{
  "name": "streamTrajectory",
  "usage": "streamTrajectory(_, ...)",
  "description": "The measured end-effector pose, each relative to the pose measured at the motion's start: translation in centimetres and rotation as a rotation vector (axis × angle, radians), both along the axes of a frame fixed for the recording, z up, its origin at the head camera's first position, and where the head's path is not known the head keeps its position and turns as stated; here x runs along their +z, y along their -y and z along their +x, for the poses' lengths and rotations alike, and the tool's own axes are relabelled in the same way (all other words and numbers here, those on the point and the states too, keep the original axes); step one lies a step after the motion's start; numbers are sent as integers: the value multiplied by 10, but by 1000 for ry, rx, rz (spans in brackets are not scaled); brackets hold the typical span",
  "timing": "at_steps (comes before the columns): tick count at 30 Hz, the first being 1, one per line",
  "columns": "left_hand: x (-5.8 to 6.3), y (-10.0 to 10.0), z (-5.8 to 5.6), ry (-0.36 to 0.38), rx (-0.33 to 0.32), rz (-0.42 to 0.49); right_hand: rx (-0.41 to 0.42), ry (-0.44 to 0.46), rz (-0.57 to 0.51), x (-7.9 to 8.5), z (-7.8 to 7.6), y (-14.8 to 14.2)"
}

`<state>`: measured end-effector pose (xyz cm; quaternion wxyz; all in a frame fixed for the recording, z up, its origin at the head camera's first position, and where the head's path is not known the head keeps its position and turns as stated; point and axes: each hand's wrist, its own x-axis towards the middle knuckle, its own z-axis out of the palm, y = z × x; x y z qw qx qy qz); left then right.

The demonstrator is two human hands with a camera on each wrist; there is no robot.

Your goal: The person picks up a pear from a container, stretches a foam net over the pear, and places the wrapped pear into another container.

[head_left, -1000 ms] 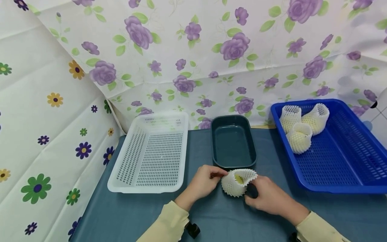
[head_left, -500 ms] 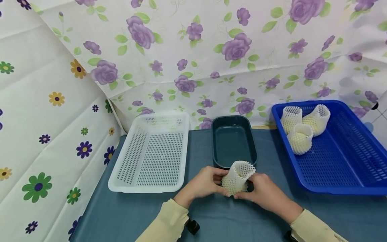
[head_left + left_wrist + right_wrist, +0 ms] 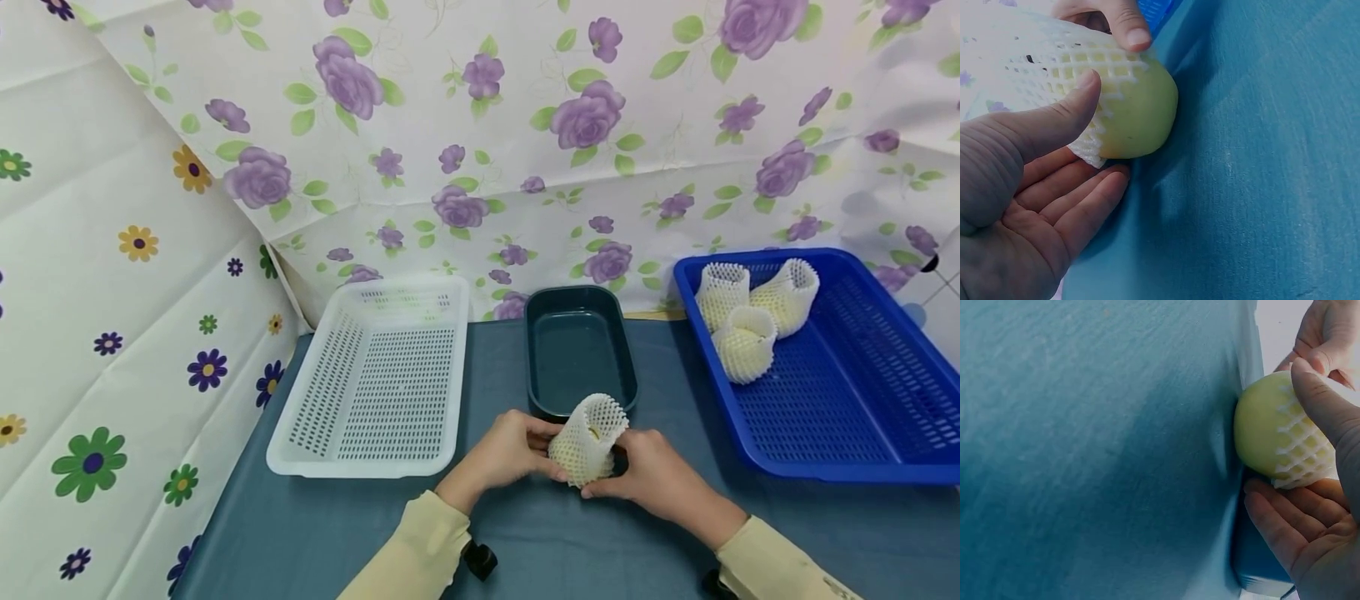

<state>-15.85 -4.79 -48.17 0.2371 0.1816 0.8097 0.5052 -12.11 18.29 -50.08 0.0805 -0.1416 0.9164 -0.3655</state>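
A pale yellow-green, smooth round fruit (image 3: 1147, 115) sits inside a white foam net sleeve (image 3: 588, 437) close to the tabletop. Its bare bottom bulges from the net in both wrist views, while the sleeve's open end points up and away. My left hand (image 3: 504, 454) grips the sleeved fruit from the left, thumb on the net and fingers beneath. On the other side my right hand (image 3: 656, 479) holds it the same way, its thumb pressing near the net's lower edge. In the right wrist view the fruit (image 3: 1260, 428) shows between thumb and curved fingers.
Just behind the hands stands a dark green tray (image 3: 534, 367). A white perforated basket (image 3: 442, 450) is at left. The blue basket (image 3: 757, 458) at right holds several sleeved fruits (image 3: 744, 346). Flowered sheeting (image 3: 525, 225) hangs behind the blue-green tabletop (image 3: 540, 550).
The sleeved fruit has turned, so its sleeve's opening now stands higher and faces more upward. Both thumbs have come round to its near side. The baskets and tray have stayed put.
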Motion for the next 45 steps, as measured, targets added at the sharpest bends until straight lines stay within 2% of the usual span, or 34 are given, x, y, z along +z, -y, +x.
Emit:
streamTrajectory(3,-2,2,0,20,-11,18,1,33,-27,-4,-1,-3)
streamTrajectory(7,-1,5,1,108,-23,58,18,126,-97,-4,-4,-11)
streamTrajectory(11,2,7,2,203,-9,75,86,238,-169,-1,-8,-22)
streamTrajectory(15,4,6,5,241,24,92,156,313,-223,4,-11,-31)
streamTrajectory(19,4,3,7,218,66,99,167,343,-264,9,-13,-33)
streamTrajectory(24,1,2,8,197,124,120,134,327,-270,12,-11,-32)
streamTrajectory(29,-3,3,6,160,146,100,110,294,-264,7,-11,-32)
streamTrajectory(35,-9,2,5,144,150,70,102,235,-158,-2,-12,-30)
streamTrajectory(38,-11,3,5,126,145,41,104,234,-133,-3,-12,-31)
streamTrajectory(42,-4,6,4,68,121,-9,80,259,-117,3,-13,-32)
streamTrajectory(45,6,8,4,47,73,-14,55,260,-124,10,-11,-29)
